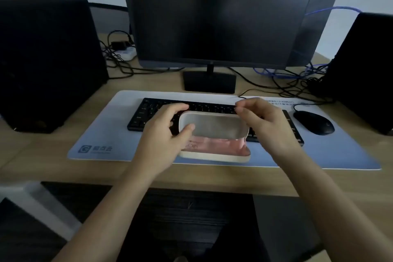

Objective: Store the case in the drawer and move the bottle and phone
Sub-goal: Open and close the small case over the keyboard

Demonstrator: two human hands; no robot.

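- The left hand (163, 134) has its grip on the left end of the case (213, 136): the thumb lies against the inside of the raised lid, and the other fingers curl round behind the lid's left edge.
- The right hand (264, 121) is at the lid's upper right corner, its thumb and forefinger pinched close together just above the rim; the picture is too blurred to tell whether they actually touch the lid or hold anything.
- The case is a cream-coloured, rounded, oblong box, standing open: the lid tilts up and back, showing a pale grey lining, and the shallow bottom half shows something pink inside.
- The bottom half rests on the desk mat (102, 134), near its front edge, with the lid reaching over the front rows of the keyboard (148, 112).
- The black keyboard lies across the middle of the mat, and a black mouse (313, 122) sits on the mat to the right of it.
- Behind the keyboard stands a dark monitor (221, 15) on a flat black foot.
- Black boxes stand at the far left (46, 59) and far right (365, 66) of the wooden table (42, 161), with tangled cables (119, 57) running behind.
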